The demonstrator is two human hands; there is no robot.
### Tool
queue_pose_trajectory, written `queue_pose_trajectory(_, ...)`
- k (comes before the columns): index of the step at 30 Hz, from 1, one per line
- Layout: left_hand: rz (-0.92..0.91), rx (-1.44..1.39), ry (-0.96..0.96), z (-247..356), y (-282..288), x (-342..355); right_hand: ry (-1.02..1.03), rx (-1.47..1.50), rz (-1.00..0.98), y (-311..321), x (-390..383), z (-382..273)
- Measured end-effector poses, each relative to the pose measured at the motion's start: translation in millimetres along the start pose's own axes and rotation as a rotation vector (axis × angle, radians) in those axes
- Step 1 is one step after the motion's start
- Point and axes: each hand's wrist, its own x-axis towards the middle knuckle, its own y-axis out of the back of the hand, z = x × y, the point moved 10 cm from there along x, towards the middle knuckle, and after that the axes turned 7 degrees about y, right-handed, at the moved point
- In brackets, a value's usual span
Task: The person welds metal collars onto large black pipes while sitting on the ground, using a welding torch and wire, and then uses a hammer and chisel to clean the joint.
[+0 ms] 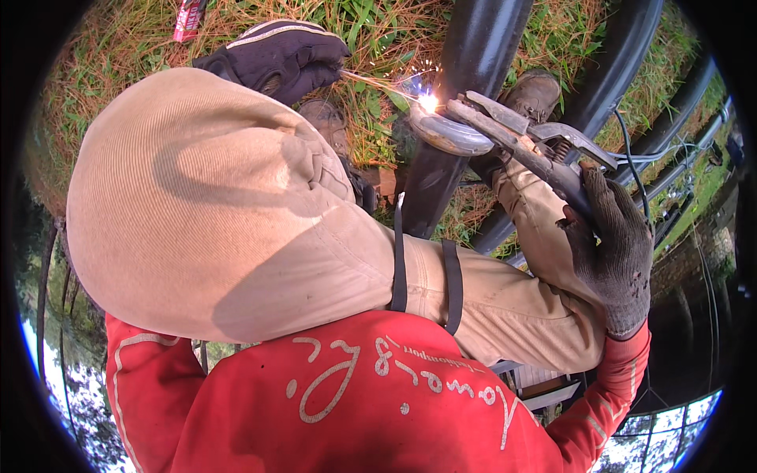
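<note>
Grass (371,118), a brown boot (535,93) and a red wrapper (188,20).

We saw a smooth, glossy black metal pipe (473,55) and a bare grey metal electrode holder (520,130) — dull and scuffed. The right hand (611,252) wore a rough grey knit glove, the left hand (284,57) a dark matt glove — and the hood (213,213) was tan ribbed cloth.

The tan cap (213,213) hides the left forearm, and glare blurs the rod tip (428,102) at the weld.
</note>
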Motion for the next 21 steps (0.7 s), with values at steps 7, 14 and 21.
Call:
queue_pose_trajectory(7, -0.003, -0.010, -0.006, 2, 2, 4, 0.106, -0.015, 0.108, 8, 0, -10)
queue_pose_trajectory(14, -0.010, -0.032, -0.008, 1, -3, 6, 0.065, 0.002, 0.051, 6, 1, -6)
queue_pose_trajectory(21, -0.048, -0.002, 0.003, -12, -11, 7, 0.005, 0.012, 0.015, 0, 1, -1)
